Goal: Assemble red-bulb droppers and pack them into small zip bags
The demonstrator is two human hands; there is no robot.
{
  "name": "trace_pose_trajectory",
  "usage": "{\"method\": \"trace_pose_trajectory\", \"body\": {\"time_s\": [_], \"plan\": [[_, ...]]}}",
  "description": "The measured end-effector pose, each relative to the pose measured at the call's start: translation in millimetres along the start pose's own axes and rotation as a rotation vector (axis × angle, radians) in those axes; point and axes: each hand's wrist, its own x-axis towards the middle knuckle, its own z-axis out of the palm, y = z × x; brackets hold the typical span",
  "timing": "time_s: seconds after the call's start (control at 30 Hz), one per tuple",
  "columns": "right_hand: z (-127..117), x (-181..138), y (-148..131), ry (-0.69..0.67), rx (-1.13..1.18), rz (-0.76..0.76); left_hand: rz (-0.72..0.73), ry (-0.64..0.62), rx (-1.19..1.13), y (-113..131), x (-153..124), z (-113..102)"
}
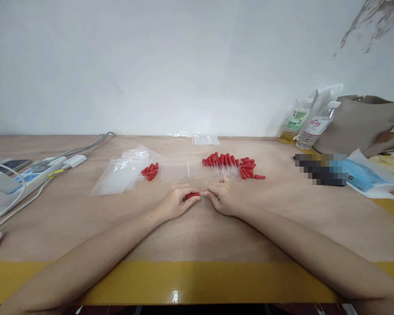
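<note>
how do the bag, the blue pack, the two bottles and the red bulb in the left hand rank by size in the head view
1. Bag
2. Blue pack
3. Left bottle and right bottle: too alike to rank
4. Red bulb in the left hand

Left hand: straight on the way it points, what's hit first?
The left hand, pinching a red bulb, would likely meet the clear tube at that bulb's end, then the right hand; depth is unclear.
</note>
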Motion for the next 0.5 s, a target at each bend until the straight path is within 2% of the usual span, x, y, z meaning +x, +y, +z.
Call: {"method": "trace_pose_trajectory", "body": {"time_s": [0.17, 0.3, 0.5], "plan": [[-1.9, 4.1, -7.1, -0.106, -0.010, 0.084, 0.018, -0.018, -0.010, 0.7, -0.1, 0.6], [-3.4, 8.4, -7.3, -0.166, 0.046, 0.093, 0.025, -0.031, -0.024, 0.7, 1.9, 0.9], [-13.9, 9.4, -6.2, -0.141, 0.189, 0.048, -0.023, -0.024, 0.009, -10.8, 4.0, -6.9]]}}
